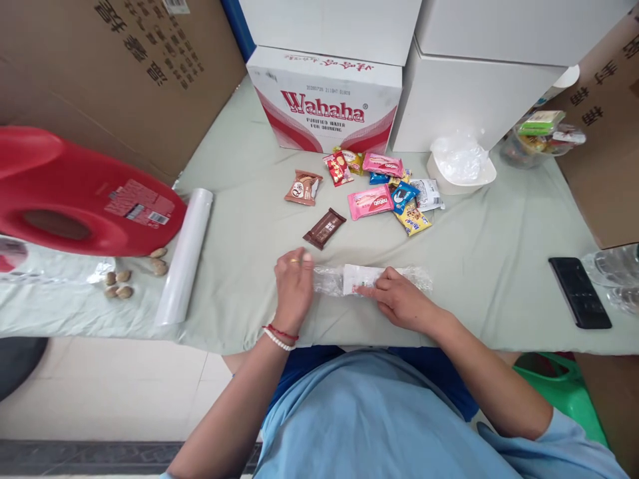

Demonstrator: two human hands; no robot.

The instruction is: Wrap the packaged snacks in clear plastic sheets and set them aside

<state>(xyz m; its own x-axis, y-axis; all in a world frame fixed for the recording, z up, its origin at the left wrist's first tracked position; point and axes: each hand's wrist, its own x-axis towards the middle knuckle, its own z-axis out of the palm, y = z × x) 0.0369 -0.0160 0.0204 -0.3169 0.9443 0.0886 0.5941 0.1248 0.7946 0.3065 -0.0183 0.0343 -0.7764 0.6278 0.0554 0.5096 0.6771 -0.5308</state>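
Observation:
A white packet (353, 279) with small red and green print lies flat near the table's front edge, with clear plastic film (327, 281) stretching out on both sides of it. My left hand (293, 283) is closed at the film's left end, fingers pinched together. Over the packet's right part rests my right hand (402, 299), its index finger stretched across the print and the other fingers curled in. Just beyond my left hand lies a dark brown wrapped bar (324, 229). Further back are a light brown snack packet (303, 187) and a pink wafer packet (370, 201).
Several more snacks lie before the Wahaha box (327, 106). A white bowl (462, 179) holds crumpled clear plastic. Left are a film roll (186, 259), a red jug (90, 193) and several nuts (124, 291). A black phone (579, 293) lies right.

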